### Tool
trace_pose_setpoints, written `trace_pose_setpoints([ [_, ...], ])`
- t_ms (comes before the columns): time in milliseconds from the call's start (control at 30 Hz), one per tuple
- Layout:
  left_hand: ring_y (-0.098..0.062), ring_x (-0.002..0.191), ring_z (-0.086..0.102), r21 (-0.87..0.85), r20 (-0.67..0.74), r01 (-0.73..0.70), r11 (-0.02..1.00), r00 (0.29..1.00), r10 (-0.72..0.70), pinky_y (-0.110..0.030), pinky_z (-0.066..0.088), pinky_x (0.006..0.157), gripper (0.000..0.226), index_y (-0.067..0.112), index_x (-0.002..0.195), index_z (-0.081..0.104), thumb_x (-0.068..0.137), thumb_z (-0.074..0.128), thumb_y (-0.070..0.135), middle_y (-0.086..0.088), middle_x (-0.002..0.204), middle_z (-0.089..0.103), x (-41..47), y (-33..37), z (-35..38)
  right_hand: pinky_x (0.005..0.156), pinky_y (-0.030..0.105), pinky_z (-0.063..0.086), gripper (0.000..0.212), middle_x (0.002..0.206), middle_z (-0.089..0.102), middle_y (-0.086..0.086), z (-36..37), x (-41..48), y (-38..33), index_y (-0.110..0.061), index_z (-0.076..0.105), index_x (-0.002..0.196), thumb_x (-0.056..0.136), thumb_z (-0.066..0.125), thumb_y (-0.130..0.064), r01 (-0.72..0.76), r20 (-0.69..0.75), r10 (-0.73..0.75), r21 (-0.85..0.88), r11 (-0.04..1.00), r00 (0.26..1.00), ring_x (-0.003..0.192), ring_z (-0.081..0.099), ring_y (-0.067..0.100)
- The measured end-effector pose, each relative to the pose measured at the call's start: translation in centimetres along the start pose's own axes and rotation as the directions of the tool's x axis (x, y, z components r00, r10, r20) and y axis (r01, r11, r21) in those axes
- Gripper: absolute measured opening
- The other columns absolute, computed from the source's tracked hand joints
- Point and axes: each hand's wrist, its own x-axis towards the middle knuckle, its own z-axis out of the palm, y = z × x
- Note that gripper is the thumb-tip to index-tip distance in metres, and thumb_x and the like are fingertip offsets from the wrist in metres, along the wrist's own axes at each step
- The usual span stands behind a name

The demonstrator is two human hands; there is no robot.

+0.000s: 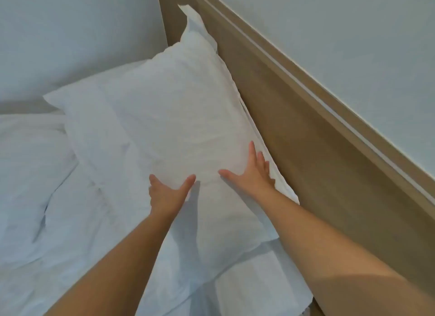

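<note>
The pillow [160, 117] wears white matt cloth, finely crinkled (almost papery). The sheet [70, 221] is similar cloth, creased. The headboard [294, 132] looks like smooth, matt, pale wood.

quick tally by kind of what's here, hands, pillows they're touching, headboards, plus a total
Hands: 2, left hand and right hand
Pillow under both hands: 1, white pillow
Headboards: 1, wooden headboard
Total: 4
The crumpled white bedding at left is too unclear to count by piece.
</note>
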Motion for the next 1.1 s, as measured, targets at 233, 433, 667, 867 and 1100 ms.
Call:
trace_pose_setpoints([
  [233,-0.038,0.137,0.034,-0.095,-0.034,0.257,0.962,0.965,-0.261,-0.051,0.033,0.111,0.123,0.004,0.15,0.014,0.064,0.073,0.07,-0.018,0.15,0.031,4.7,-1.2,3.2,0.105,0.045,0.035,0.101,0.143,0.04,0.009,2.4,4.3,0.5,-0.011,0.029,0.142,0.07,0.068,-0.072,-0.022,-0.144,0.007,-0.107,0.994,0.99,0.133,0.038,0.029],
  [433,-0.035,0.126,0.048,0.143,-0.073,0.012,0.99,0.997,-0.002,-0.038,0.037,0.102,0.058,0.004,0.135,0.05,0.099,0.041,0.048,-0.017,0.135,0.054,2.8,-3.2,3.9,0.086,0.037,0.045,0.048,0.117,0.063,0.013,4.2,2.3,2.1,-0.014,0.052,0.126,0.098,0.045,-0.052,0.09,-0.144,-0.1,-0.075,0.993,0.985,0.109,0.057,0.034],
  [667,-0.035,0.118,0.053,0.151,-0.056,-0.094,0.984,0.993,0.103,-0.038,0.039,0.1,0.056,0.001,0.128,0.056,0.1,0.04,0.046,-0.019,0.126,0.06,-6.4,-5.4,-2.9,0.084,0.039,0.048,0.039,0.105,0.067,0.008,1.7,-9.5,1.3,-0.016,0.062,0.112,0.098,0.045,-0.048,0.145,-0.159,-0.158,-0.09,0.985,0.974,0.099,0.059,0.032],
  [867,-0.036,0.115,0.055,0.123,-0.094,-0.222,0.967,0.968,0.234,-0.035,0.039,0.094,0.048,0.003,0.126,0.059,0.1,0.043,0.039,-0.021,0.122,0.062,-16.8,-8.0,-12.3,0.082,0.038,0.05,0.022,0.088,0.067,-0.004,3.8,-25.4,0.2,-0.023,0.063,0.094,0.096,0.051,-0.041,0.034,-0.223,0.027,0.264,0.964,0.974,0.09,0.062,0.024],
  [1100,-0.037,0.112,0.058,0.179,0.091,-0.405,0.897,0.914,0.395,-0.038,0.042,0.093,0.043,0.005,0.123,0.062,0.1,0.045,0.037,-0.021,0.118,0.065,-27.3,-16.1,-24.6,0.091,0.039,0.048,0.033,0.102,0.069,-0.001,10.3,-47.4,-2.4,-0.017,0.066,0.112,0.098,0.05,-0.042,-0.076,-0.301,0.26,0.51,0.857,0.918,0.099,0.061,0.022],
])
